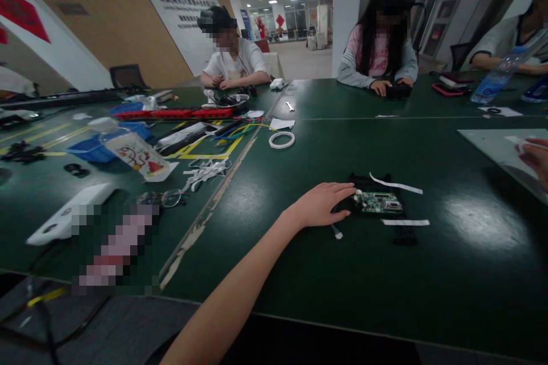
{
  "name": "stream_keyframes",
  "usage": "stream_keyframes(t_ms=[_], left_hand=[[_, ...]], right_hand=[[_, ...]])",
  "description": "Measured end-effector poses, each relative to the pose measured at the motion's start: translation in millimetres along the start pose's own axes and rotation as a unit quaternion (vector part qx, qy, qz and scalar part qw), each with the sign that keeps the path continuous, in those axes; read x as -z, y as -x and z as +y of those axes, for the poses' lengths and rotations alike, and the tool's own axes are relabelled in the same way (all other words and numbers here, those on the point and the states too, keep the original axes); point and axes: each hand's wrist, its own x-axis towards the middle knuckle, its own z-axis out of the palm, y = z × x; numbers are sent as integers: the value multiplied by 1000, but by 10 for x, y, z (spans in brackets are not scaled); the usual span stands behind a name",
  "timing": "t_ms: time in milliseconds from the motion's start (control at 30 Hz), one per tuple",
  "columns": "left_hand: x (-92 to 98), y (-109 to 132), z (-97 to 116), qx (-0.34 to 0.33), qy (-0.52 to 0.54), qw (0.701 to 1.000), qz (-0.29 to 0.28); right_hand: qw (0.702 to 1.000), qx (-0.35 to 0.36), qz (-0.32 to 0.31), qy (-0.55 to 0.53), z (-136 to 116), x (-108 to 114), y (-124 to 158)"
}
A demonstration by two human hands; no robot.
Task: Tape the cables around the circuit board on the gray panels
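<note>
My left hand (323,205) lies low over the table, fingers stretched toward a green circuit board (379,203). Its fingertips touch the board's left end, and the thumb is spread apart from them. The board rests on a black frame (405,235), mostly hidden beneath it. One white strip (400,186) curls up behind the board; another white strip (406,222) lies along its front. A short cable end (337,232) shows below my thumb. Cut off by the right edge, what looks like my right hand (535,157) pinches a thin white strip (519,141), slightly blurred.
A pale panel (492,154) lies at the right. Beyond the board are a white tape roll (281,140) and a small wrench (290,106). Cables, blue trays, a drink pouch (139,154) and eyeglasses (171,198) crowd the left. Several people sit across the table.
</note>
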Motion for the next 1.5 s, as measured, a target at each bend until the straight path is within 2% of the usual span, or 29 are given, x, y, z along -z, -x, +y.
stream_keyframes(t_ms=[67,133,300,433,500,600,733,867,967,1167,1333,1400,1500], left_hand=[[-5,3,-1,0,-3,1000,2],[-13,4,-5,-1,-5,1000,3],[-37,8,-10,4,-1,1000,2],[-32,13,11,5,2,1000,11],[-20,6,30,3,2,1000,29],[1,-22,73,12,5,996,83],[19,-63,182,32,26,988,152],[15,-77,316,17,61,980,187],[5,-80,374,14,77,977,199],[-25,-114,356,38,121,965,229],[-22,-126,361,33,200,954,219],[-7,-122,387,30,244,948,203],[10,-117,427,31,304,936,176]], right_hand=[[995,-46,-31,-85,-229,-84,104],[982,-62,-88,-158,-519,-184,273],[915,-117,-278,-269,-1256,-498,969],[851,-109,-426,-287,-1689,-708,1666],[835,-77,-475,-267,-1843,-767,1973],[819,-56,-515,-248,-1995,-810,2321],[781,-72,-541,-304,-2067,-829,2607],[702,-141,-548,-433,-2063,-834,2762],[670,-170,-543,-477,-2052,-825,2816],[665,-179,-522,-503,-2037,-788,2860],[669,-175,-511,-511,-2048,-763,2879],[680,-167,-502,-507,-2054,-758,2886],[712,-144,-480,-491,-2051,-761,2895]])
